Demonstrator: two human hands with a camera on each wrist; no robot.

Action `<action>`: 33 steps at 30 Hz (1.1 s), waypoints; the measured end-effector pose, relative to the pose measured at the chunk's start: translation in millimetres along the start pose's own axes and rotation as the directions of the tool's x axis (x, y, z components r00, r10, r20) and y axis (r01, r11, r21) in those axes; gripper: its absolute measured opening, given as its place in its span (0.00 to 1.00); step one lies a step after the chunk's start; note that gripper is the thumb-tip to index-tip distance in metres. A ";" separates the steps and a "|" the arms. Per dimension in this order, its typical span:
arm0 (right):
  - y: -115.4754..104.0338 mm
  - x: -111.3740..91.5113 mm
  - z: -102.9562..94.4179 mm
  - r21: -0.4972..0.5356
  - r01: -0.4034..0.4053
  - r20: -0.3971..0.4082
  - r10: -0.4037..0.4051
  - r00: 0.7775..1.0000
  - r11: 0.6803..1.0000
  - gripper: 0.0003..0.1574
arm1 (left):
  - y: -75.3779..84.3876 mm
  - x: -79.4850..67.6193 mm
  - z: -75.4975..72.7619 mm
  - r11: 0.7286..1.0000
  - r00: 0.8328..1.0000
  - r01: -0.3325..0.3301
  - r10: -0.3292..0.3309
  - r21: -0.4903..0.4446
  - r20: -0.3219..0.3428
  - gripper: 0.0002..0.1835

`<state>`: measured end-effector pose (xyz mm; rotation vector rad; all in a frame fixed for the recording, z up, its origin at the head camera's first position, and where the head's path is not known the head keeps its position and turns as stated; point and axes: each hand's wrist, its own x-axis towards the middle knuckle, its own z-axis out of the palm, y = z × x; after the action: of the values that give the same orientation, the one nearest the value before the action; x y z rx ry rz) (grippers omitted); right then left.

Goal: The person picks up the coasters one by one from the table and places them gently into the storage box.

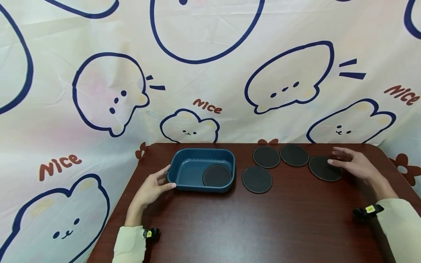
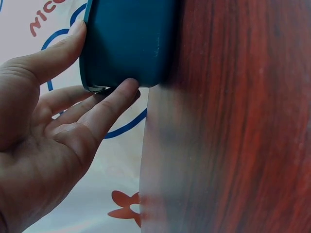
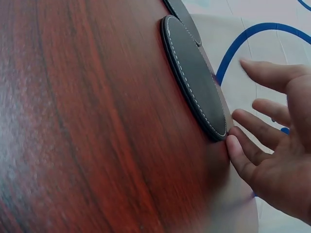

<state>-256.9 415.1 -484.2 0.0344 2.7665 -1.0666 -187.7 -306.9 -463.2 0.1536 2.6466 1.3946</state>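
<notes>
Pale sleeves are seen nearest the camera, one at each lower side. Beyond the right one, the right hand is poised with its fingers loosely spread and its thumb well apart, nothing being gripped. To these fingers the rightmost black coaster is nearest: it is laid flat on the dark red table, to the left of the palm and partly beneath the thumb. In the right wrist view, one fingertip is seen right at the coaster's edge; whether contact is made cannot be told. No long axis is offered by the round disc. Well to its left, the blue tray is set with its long axis across the table. Its left end is touched by the left hand, whose fingers are nearly straight. Inside the tray, at the right, one coaster is contained; three other coasters are spread between.
</notes>
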 end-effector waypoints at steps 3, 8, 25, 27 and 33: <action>-2.9 -0.6 2.5 -0.032 0.027 0.048 -0.025 0.999 0.999 0.65 | -0.5 -0.2 0.3 1.000 1.000 0.002 -0.002 0.001 -0.001 0.44; -8.8 -2.0 10.0 -0.127 0.076 0.052 -0.070 0.996 0.989 0.67 | -2.4 -1.5 0.5 1.000 1.000 -0.001 0.001 0.002 -0.002 0.44; -24.2 -3.2 7.4 -0.157 0.080 -0.002 -0.082 0.997 0.984 0.58 | 0.0 -0.3 -1.6 1.000 1.000 -0.023 0.023 0.014 -0.003 0.43; -24.3 -4.8 7.5 -0.169 0.093 -0.036 -0.100 0.994 0.981 0.57 | 0.9 -0.5 -1.7 1.000 1.000 -0.024 0.024 0.017 -0.003 0.43; -22.5 -8.5 7.1 -0.163 0.109 -0.088 -0.125 0.988 0.981 0.46 | 0.5 -0.6 -0.9 1.000 1.000 -0.019 0.019 0.011 -0.001 0.43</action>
<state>-249.3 394.0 -473.0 -0.1013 2.9651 -0.8899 -187.3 -307.4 -462.2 0.1798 2.6609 1.3860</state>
